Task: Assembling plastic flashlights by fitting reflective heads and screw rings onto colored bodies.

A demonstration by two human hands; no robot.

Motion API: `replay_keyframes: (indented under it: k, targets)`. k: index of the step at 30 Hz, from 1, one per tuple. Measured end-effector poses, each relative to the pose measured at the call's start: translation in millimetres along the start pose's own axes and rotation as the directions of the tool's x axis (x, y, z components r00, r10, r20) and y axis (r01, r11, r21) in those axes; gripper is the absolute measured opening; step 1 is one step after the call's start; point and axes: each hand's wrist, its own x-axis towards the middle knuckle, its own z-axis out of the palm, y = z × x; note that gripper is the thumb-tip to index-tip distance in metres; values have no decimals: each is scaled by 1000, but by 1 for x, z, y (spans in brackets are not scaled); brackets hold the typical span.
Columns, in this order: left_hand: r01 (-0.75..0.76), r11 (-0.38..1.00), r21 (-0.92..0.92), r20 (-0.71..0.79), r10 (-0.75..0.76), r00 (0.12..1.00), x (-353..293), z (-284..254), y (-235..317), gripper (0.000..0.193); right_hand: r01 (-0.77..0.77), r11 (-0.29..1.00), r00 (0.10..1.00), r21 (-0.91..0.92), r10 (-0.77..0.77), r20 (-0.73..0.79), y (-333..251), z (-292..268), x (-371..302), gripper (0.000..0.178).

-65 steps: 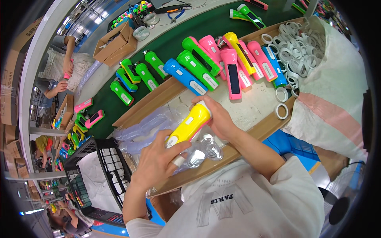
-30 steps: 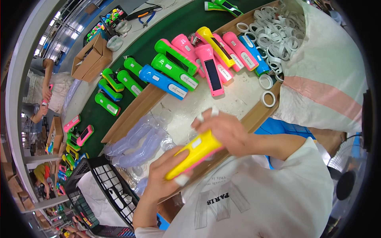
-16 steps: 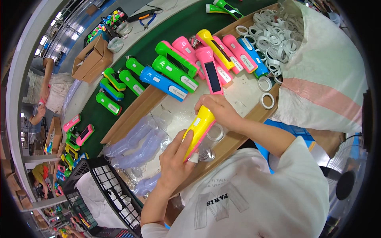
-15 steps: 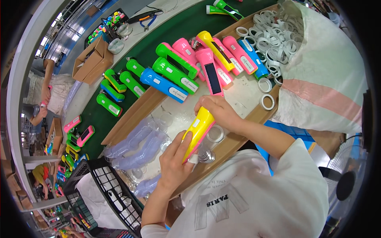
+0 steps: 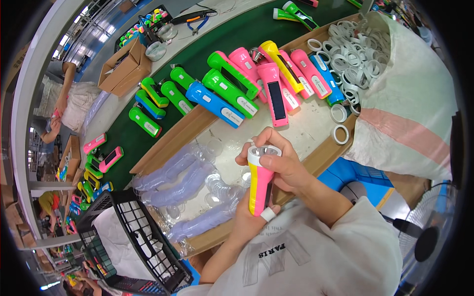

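A yellow and pink flashlight (image 5: 260,188) stands nearly upright in front of my chest, its lens end up. Around its head sits a white ring (image 5: 255,157), and a shiny reflector shows inside it. My left hand (image 5: 245,220) is closed round the lower body, partly hidden behind it. At the top, the fingers and thumb of my right hand (image 5: 285,162) curl round the ringed head. White wrapping covers my left thumb tip and one right fingertip. Beyond my hands, a pink flashlight (image 5: 272,93) with a dark panel lies among several green, blue, pink and yellow ones.
A cardboard tray (image 5: 316,163) holds stacks of clear discs in plastic sleeves (image 5: 192,182). Loose white rings (image 5: 340,134) spill from a big woven sack (image 5: 410,98) at the right. A black crate (image 5: 129,217) stands left. The green belt (image 5: 192,49) runs behind, with pliers (image 5: 199,24) beyond.
The flashlight has turned from lying tilted away to standing lens end up, closer to my body. My right hand has shifted onto its ringed head; my left hand has moved lower and nearer.
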Motion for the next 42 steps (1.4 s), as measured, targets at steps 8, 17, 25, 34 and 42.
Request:
replay_keyframes:
  k: [8, 17, 25, 34, 42]
  targets:
    - [476, 424, -771, 561, 98, 822, -23, 21, 10, 53, -66, 835, 966, 546, -83, 245, 14, 2, -7, 27]
    - [-232, 836, 498, -178, 361, 915, 14, 10, -7, 37, 275, 911, 960, -308, -280, 31, -7, -4, -17, 27]
    - [270, 790, -551, 255, -149, 955, 12, 4, -4, 45, -54, 998, 990, 17, 56, -128, -13, -32, -11, 31]
    - [390, 689, -611, 467, -84, 880, 42, -26, 4, 76, 40, 953, 994, -301, -69, -86, -28, -57, -11, 37]
    - [113, 993, -36, 164, -105, 981, 23, 12, 8, 64, -5, 999, 989, 52, 13, -145, -8, -27, -5, 29]
